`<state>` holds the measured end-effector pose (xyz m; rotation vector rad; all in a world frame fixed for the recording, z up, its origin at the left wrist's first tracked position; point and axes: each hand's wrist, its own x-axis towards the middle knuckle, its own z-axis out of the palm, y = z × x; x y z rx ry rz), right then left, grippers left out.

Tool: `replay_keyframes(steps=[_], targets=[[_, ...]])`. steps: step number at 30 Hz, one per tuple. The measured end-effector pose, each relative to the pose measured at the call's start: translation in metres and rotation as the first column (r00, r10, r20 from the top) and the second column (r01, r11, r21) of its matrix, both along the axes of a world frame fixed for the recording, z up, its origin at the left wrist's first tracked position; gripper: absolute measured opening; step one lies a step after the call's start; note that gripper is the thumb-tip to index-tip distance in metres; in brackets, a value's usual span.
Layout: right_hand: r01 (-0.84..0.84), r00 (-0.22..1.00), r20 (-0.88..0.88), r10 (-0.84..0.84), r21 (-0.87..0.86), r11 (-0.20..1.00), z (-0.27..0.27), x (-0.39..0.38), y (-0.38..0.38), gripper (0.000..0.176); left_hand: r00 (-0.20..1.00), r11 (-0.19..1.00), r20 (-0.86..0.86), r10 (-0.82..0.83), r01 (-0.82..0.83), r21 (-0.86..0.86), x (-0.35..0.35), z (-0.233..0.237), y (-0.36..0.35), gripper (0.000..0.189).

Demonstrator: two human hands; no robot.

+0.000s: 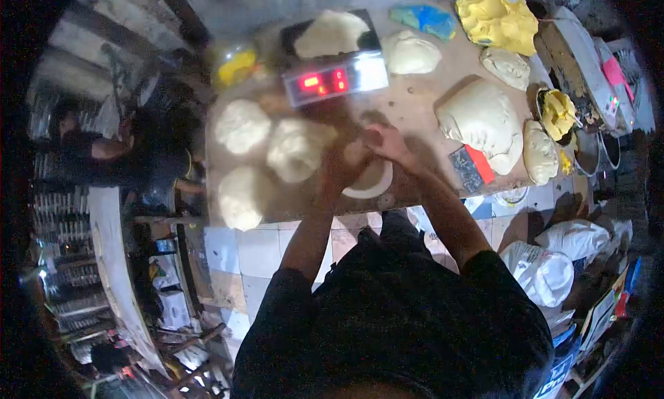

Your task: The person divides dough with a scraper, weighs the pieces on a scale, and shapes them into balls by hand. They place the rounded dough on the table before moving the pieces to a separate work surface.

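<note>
My left hand (344, 162) and my right hand (387, 143) are close together over the near middle of the table. Motion and shadow smear the left fingers. The right fingers look curled inward, and what they hold is hidden. Just below and between the hands shows a pale, round-edged thing (373, 184), perhaps dough; the hands partly cover it. Left of my left hand lie dough lumps, the nearest one (294, 150) beside another (242, 127) and a third (243, 197). Beyond the hands is a scale (332, 84) with lit red digits and dough (330, 35) on its plate.
Right of the hands are a large dough mass (481, 122), a black-and-red flat object (472, 169) and a smaller dough lump (539, 153). Yellow material (496, 18) and a blue bag (423, 20) lie at the back. Another person (117, 150) is at left. White sacks (539, 271) stand right.
</note>
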<state>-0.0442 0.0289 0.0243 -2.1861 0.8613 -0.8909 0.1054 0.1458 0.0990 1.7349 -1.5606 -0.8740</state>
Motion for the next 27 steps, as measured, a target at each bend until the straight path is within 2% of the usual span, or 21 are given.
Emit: replay_keyframes(steps=[1, 2, 3, 5, 7, 8, 11, 12, 13, 14, 15, 16, 17, 18, 19, 20, 21, 22, 23, 25, 27], targets=[[-0.008, 1.0, -0.006, 0.008, -0.007, 1.0, 0.022, 0.002, 0.001, 0.042, 1.0, 0.999, -0.016, -0.018, 0.018, -0.035, -0.001, 0.016, -0.007, 0.057], [-0.032, 0.987, -0.134, 0.086, 0.365, 0.931, 0.046, 0.006, 0.006, 0.044, 0.998, 0.997, -0.035, -0.044, 0.041, -0.067, -0.004, 0.029, -0.01, 0.056], [0.006, 0.953, -0.225, 0.202, 0.682, 0.731, 0.055, 0.012, 0.009, 0.047, 0.995, 0.991, -0.055, -0.08, 0.074, -0.109, -0.004, 0.039, -0.012, 0.056], [0.008, 0.936, -0.279, 0.215, 0.628, 0.778, 0.041, 0.013, 0.02, 0.041, 0.969, 0.954, -0.087, -0.233, 0.21, -0.216, -0.003, 0.05, 0.001, 0.056], [-0.438, 0.891, -0.032, 0.453, 0.201, 0.876, 0.004, 0.003, 0.032, 0.034, 0.911, 0.889, -0.106, -0.399, 0.355, -0.291, -0.001, 0.03, 0.028, 0.056], [-0.443, 0.888, -0.032, 0.459, 0.209, 0.872, -0.005, 0.008, 0.039, 0.034, 0.913, 0.893, -0.112, -0.391, 0.347, -0.285, -0.001, 0.007, 0.04, 0.056], [-0.463, 0.73, -0.428, 0.532, 0.263, 0.847, -0.02, 0.032, 0.054, 0.036, 0.974, 0.957, 0.04, 0.223, -0.211, -0.2, -0.002, -0.113, 0.092, 0.073], [-0.463, 0.638, -0.542, 0.547, 0.299, 0.835, -0.035, 0.031, 0.064, 0.037, 0.965, 0.979, 0.203, 0.165, -0.186, 0.085, 0.001, -0.086, 0.09, 0.067], [-0.48, 0.814, -0.08, 0.575, 0.465, 0.744, -0.09, 0.027, 0.041, 0.037, 0.966, 0.976, 0.199, 0.165, -0.188, 0.105, 0.006, -0.098, 0.091, 0.067], [-0.7, 0.713, 0.599, 0.364, 0.58, 0.417, -0.145, 0.022, 0.019, 0.037, 0.953, 0.957, 0.155, 0.259, -0.231, -0.177, 0.013, -0.123, 0.094, 0.064], [-0.889, 0.434, 0.893, 0.115, 0.405, 0.211, -0.2, 0.017, -0.003, 0.037, 0.938, 0.853, 0.087, 0.336, -0.265, -0.449, 0.021, -0.136, 0.094, 0.061], [-0.483, 0.858, 0.387, 0.338, 0.38, 0.789, -0.166, -0.004, 0.003, 0.035, 0.938, 0.858, 0.088, 0.334, -0.264, -0.441, 0.031, -0.137, 0.096, 0.061], [-0.067, 0.973, -0.23, 0.032, -0.146, 0.987, -0.118, -0.027, 0.02, 0.033, 0.927, 0.954, -0.224, 0.3, -0.298, 0.044, 0.042, -0.132, 0.103, 0.061], [0.039, 0.962, -0.273, -0.015, 0.082, 0.996, -0.072, -0.042, 0.025, 0.038, 0.783, 0.862, -0.488, 0.386, -0.118, 0.493, 0.047, -0.123, 0.106, 0.061], [0.045, 0.99, -0.141, 0.02, 0.442, 0.896, -0.053, -0.053, 0.031, 0.044, 0.608, 0.84, -0.608, 0.511, -0.203, 0.503, 0.021, -0.069, 0.104, 0.065], [-0.002, 0.999, 0.023, -0.023, 0.747, 0.665, -0.036, -0.065, 0.043, 0.049, 0.812, 0.909, -0.409, 0.417, -0.372, 0.188, -0.005, -0.064, 0.102, 0.069], [-0.059, 0.992, 0.103, -0.077, 0.897, 0.439, -0.022, -0.07, 0.06, 0.054, 0.834, 0.88, -0.282, 0.475, -0.444, 0.17, -0.015, -0.082, 0.095, 0.072], [-0.072, 0.987, 0.11, -0.118, 0.955, 0.288, -0.012, -0.067, 0.074, 0.06, 0.653, 0.865, -0.58, 0.487, -0.452, 0.217, -0.028, -0.062, 0.077, 0.066], [-0.056, 0.984, 0.087, -0.155, 0.979, 0.196, -0.005, -0.059, 0.081, 0.065, 0.568, 0.875, -0.677, 0.469, -0.403, 0.268, -0.031, -0.051, 0.063, 0.073], [-0.124, 0.919, 0.17, -0.356, 0.981, 0.149, -0.023, -0.038, 0.08, 0.067, 0.537, 0.888, -0.708, 0.458, -0.297, 0.35, -0.038, -0.039, 0.026, 0.072], [-0.196, 0.807, 0.23, -0.544, 0.973, 0.12, -0.025, -0.038, 0.059, 0.069, 0.465, 0.898, -0.783, 0.414, -0.352, 0.266, -0.043, -0.089, 0.003, 0.068]])
